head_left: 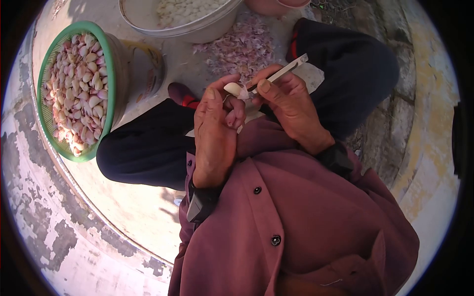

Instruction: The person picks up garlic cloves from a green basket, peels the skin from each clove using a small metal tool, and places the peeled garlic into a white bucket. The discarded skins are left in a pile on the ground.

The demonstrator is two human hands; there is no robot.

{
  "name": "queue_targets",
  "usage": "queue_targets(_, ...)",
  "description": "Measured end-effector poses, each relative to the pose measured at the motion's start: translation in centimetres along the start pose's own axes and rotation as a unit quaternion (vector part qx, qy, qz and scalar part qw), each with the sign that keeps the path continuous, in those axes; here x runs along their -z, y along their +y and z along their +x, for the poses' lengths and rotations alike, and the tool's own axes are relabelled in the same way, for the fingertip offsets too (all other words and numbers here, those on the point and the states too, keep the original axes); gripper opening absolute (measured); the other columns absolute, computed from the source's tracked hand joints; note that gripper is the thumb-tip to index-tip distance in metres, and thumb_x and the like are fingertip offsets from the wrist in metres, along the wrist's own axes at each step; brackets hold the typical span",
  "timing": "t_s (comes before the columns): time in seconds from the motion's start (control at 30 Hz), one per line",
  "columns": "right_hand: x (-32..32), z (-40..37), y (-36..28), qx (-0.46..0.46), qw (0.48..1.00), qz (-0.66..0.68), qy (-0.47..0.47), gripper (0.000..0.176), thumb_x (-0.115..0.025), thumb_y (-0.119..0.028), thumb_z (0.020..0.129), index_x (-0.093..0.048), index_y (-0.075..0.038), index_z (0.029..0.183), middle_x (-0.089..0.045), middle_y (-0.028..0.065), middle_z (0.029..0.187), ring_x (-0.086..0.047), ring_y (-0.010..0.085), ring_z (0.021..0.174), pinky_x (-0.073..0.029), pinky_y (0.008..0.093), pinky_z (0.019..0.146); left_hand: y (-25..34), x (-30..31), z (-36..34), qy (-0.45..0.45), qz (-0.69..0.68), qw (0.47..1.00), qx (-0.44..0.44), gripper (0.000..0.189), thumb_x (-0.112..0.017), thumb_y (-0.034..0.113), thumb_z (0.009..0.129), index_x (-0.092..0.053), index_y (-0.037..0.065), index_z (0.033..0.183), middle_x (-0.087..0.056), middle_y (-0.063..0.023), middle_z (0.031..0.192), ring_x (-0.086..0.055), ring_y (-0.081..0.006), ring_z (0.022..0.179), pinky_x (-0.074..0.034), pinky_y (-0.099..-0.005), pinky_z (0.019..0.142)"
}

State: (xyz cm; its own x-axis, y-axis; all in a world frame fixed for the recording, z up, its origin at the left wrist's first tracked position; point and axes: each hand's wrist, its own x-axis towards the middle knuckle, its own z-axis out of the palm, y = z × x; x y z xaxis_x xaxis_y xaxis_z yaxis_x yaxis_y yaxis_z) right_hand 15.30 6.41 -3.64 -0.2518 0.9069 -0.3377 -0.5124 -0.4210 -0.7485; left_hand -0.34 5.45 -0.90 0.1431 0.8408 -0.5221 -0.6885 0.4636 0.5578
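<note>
My left hand (216,133) is closed, with a partly peeled garlic clove (232,89) pinched between thumb and forefinger; its other fingers curl in below. Pink skin still clings to the clove's right end. Wrapped in the fingers of my right hand (295,109) is a small knife (289,68), its pale flat handle sticking out to the upper right. The dark blade end points at the clove, close by its skin, and is partly hidden by my right thumb. Both hands meet in front of my chest, above my lap.
At the left, a green basket (109,74) heaped with unpeeled garlic cloves rests on a bucket (148,69). A large white basin (197,29) of peeled cloves stands ahead, near a pink container (276,6). Loose garlic skins (242,47) cover the ground between my feet.
</note>
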Motion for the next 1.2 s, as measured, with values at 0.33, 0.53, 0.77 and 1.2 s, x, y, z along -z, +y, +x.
queue_targets(0.33, 0.2, -0.8, -1.7, -0.069, 0.991, 0.01, -0.119, 0.022, -0.068, -0.024, 0.089, -0.062, -0.004, 0.095, -0.066, 0.0051, 0.09, -0.059, 0.0089, 0.084, -0.047, 0.0243, 0.079, 3.4, -0.2, 3.4, 0.047, 0.084, 0.982, -0.165, 0.018, -0.057, 0.015, 0.096, -0.061, -0.001, 0.105, -0.062, -0.0052, 0.092, -0.042, -0.0053, 0.061, -0.031, -0.0196, 0.055)
queue_targets(0.53, 2.3, 0.1, 0.8, -0.101, 0.991, -0.025, -0.081, 0.016, -0.065, -0.018, 0.091, -0.063, -0.002, 0.094, -0.065, 0.0038, 0.091, -0.06, 0.0092, 0.086, -0.047, 0.0249, 0.082, 9.8, -4.6, 9.1, 0.011, 0.196, 0.903, -0.381, 0.017, -0.06, 0.014, 0.094, -0.062, 0.0, 0.103, -0.061, -0.0058, 0.083, -0.043, -0.0056, 0.057, -0.032, -0.0191, 0.052)
queue_targets(0.77, 2.9, 0.0, 1.2, -0.096, 0.992, -0.026, -0.076, 0.018, -0.065, -0.021, 0.091, -0.063, -0.004, 0.096, -0.064, 0.0027, 0.092, -0.059, 0.0093, 0.087, -0.047, 0.0249, 0.082, 9.6, -2.3, 12.2, 0.015, 0.392, 0.894, -0.215, 0.024, -0.057, -0.003, 0.082, -0.06, -0.002, 0.106, -0.056, -0.0077, 0.098, -0.05, -0.011, 0.079, -0.041, -0.0218, 0.073)
queue_targets(1.2, 3.4, 1.6, 3.2, 0.075, 0.924, -0.366, 0.076, 0.023, -0.07, -0.021, 0.087, -0.066, -0.001, 0.099, -0.067, 0.0035, 0.086, -0.059, 0.0083, 0.082, -0.047, 0.0258, 0.073, 0.1, 5.9, 2.5, 0.008, -0.127, 0.992, -0.009, 0.023, -0.05, 0.015, 0.099, -0.056, -0.005, 0.088, -0.059, -0.0163, 0.107, -0.055, -0.0321, 0.117, -0.044, -0.0384, 0.105)
